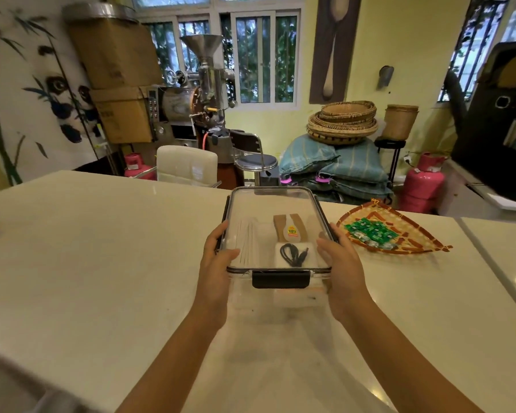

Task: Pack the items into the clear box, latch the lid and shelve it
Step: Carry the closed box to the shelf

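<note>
The clear box [273, 204] with its lid on is held above the white counter [102, 248], in the middle of the head view. My left hand [218, 257] grips its left side and my right hand [340, 260] grips its right side. A black latch [280, 279] on the near end is folded down. Through the lid I see white strips [246, 242], a brown card with a small yellow glue bottle [292, 231], and a coiled black cable [294, 255] on a white pad.
A woven fan-shaped tray [414, 234] with several green packets [370, 232] lies on the counter to the right. Behind the counter stand a white chair [186, 163], a stool [255, 160], sacks, baskets and pink gas cylinders [422, 183]. A counter seam runs at far right.
</note>
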